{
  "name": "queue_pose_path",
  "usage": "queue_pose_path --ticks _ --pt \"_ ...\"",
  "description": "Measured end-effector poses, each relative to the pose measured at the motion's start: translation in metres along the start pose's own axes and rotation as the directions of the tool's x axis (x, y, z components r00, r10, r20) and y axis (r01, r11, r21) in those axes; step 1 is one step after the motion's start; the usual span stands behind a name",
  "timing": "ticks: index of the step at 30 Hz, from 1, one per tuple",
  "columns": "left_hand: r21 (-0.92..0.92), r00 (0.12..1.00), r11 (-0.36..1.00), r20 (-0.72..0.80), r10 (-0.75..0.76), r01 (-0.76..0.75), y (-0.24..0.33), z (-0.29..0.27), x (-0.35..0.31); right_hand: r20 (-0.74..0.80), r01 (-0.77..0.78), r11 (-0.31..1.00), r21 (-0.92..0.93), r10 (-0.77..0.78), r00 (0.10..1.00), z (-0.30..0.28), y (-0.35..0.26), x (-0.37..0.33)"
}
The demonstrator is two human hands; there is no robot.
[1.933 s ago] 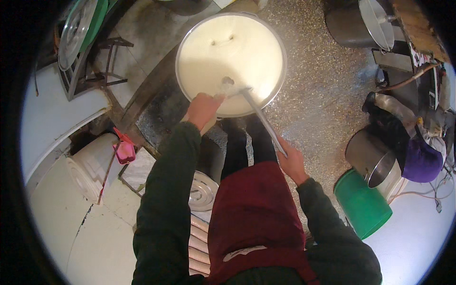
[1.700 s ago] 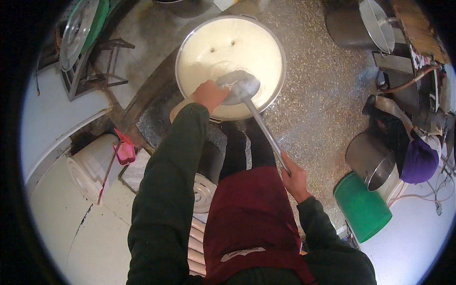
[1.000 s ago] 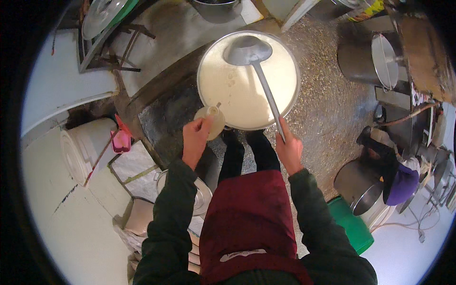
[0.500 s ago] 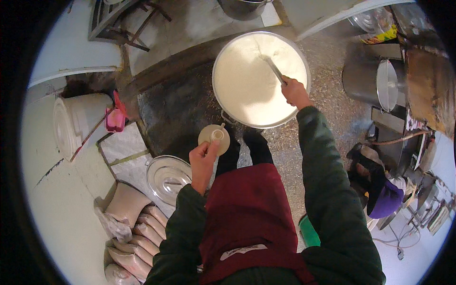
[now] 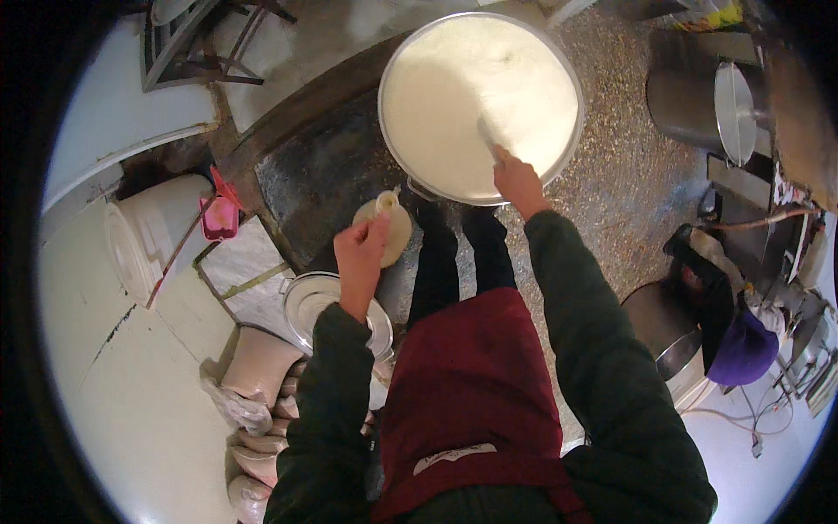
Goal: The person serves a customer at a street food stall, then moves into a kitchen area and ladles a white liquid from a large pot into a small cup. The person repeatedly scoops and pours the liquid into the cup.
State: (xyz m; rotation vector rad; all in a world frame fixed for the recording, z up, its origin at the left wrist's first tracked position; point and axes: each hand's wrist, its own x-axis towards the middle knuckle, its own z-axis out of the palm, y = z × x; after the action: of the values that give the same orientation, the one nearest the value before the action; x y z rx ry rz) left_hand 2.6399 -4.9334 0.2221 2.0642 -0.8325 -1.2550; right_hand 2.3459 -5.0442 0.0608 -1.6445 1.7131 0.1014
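A large round metal pot (image 5: 384, 131) stands on the floor ahead of me, filled with pale cream liquid (image 5: 436, 105), frothy over part of its surface. Over its near edge, my right hand (image 5: 521, 185) is closed round the handle of a long-handled utensil (image 5: 489, 135). The utensil's far end is under the liquid, so its kind is hidden. Left of the pot and lower in view, my left hand (image 5: 362, 253) grips a round cream-coloured vessel (image 5: 397, 236) by its upper part. A ring-shaped neck shows at its top. Its contents cannot be seen.
Beside my left arm are a round metal lid (image 5: 305, 301) and several stacked filled sacks (image 5: 262, 367). A white bucket (image 5: 153, 231) and pink dustpan (image 5: 220, 218) stand farther left. On the right are a large metal pot (image 5: 690, 109) and a purple cloth (image 5: 746, 345).
My right hand has drawn the utensil toward the pot's near side, and less of its shaft shows. The left-hand vessel has tilted, its neck now toward the pot. The whole view has shifted slightly.
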Motion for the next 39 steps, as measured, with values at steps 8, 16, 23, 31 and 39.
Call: queue_pose_path --ticks 8,16,23,31,39 --pt "0.434 0.963 0.898 0.265 -0.054 -0.069 0.036 0.059 0.110 0.090 -0.157 0.958 0.238 0.139 0.986 0.013 0.035 -0.149" --pt "0.741 0.935 0.609 0.354 0.004 -0.283 0.066 0.126 0.169 -0.194 0.015 0.896 0.444 0.080 0.978 0.008 0.050 -0.253" --pt "0.782 0.944 0.543 0.322 0.069 -0.306 0.097 0.120 0.185 -0.280 0.089 0.942 0.323 0.006 0.960 -0.024 0.054 -0.289" --pt "0.495 0.958 0.820 0.165 0.235 -0.287 0.085 0.057 0.146 -0.352 0.108 0.975 0.195 -0.033 0.935 -0.053 0.041 -0.262" --pt "-0.028 0.997 0.999 0.066 0.031 -0.029 0.027 0.023 0.061 -0.411 0.125 0.985 0.115 -0.067 0.909 -0.057 -0.001 -0.155"
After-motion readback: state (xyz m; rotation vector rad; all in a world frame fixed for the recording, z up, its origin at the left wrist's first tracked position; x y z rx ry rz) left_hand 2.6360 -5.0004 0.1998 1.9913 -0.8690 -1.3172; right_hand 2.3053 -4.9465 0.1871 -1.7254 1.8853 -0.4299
